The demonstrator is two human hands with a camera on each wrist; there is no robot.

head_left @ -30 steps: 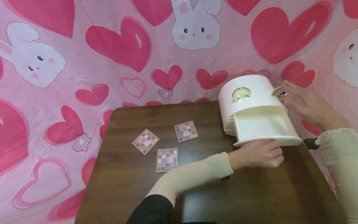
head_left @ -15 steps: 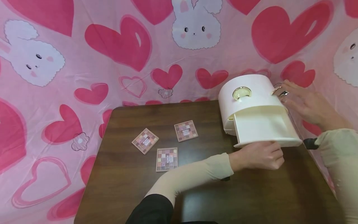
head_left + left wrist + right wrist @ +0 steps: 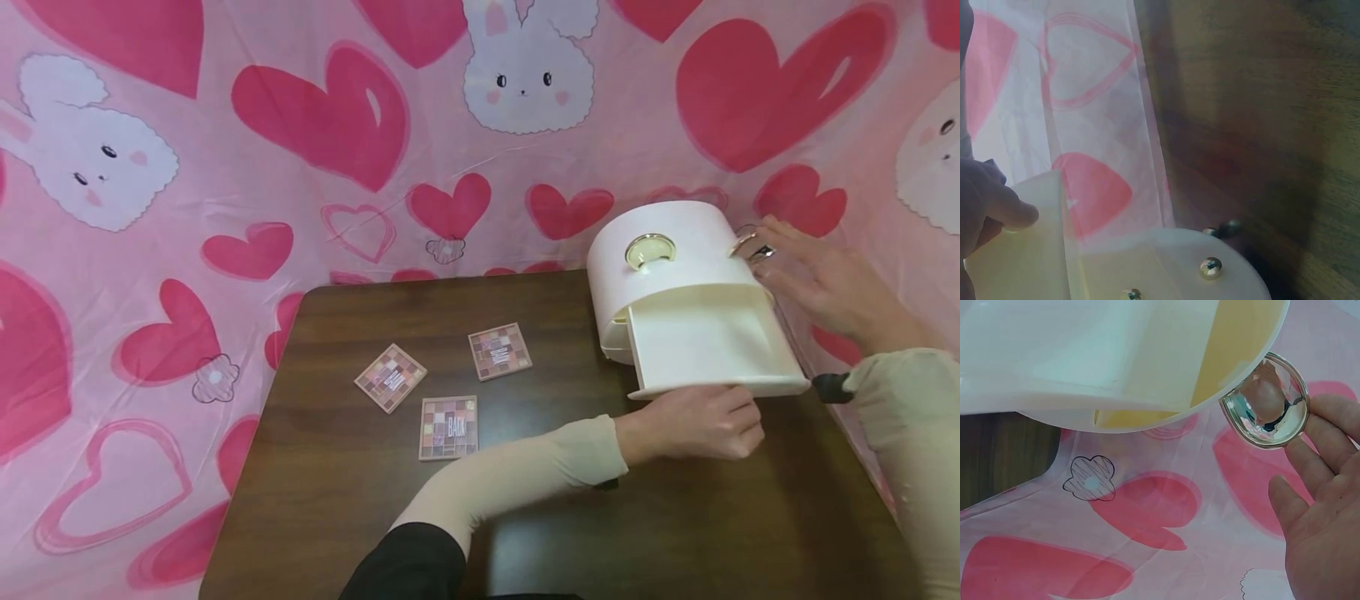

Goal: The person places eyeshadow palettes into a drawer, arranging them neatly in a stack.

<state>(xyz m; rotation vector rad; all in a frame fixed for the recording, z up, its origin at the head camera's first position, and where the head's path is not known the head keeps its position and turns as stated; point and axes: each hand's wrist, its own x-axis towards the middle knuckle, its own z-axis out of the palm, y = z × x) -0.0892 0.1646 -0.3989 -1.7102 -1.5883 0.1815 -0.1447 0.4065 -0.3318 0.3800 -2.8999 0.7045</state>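
A white rounded drawer box (image 3: 667, 229) with gold ear-shaped trims stands at the table's back right. Its drawer (image 3: 705, 337) is pulled out toward me, showing a bare white inside. My left hand (image 3: 693, 425) reaches across and grips the drawer's front panel, fingers curled under its edge; in the left wrist view the thumb (image 3: 1019, 212) lies over the panel. Beside the box, my right hand (image 3: 821, 279) steadies its right gold ear (image 3: 1275, 403), the fingers extended and fingertips at the ear's rim.
Three square eyeshadow palettes (image 3: 390, 379), a second palette (image 3: 500, 352) and a third palette (image 3: 448, 428), lie on the left half of the dark wooden table (image 3: 330, 500). A pink heart-and-bunny cloth (image 3: 300, 200) hangs close behind the box and along the right edge.
The drawer's front has come slightly farther toward me and tipped a little, my left hand moving with it. The right hand and the palettes stay in place.
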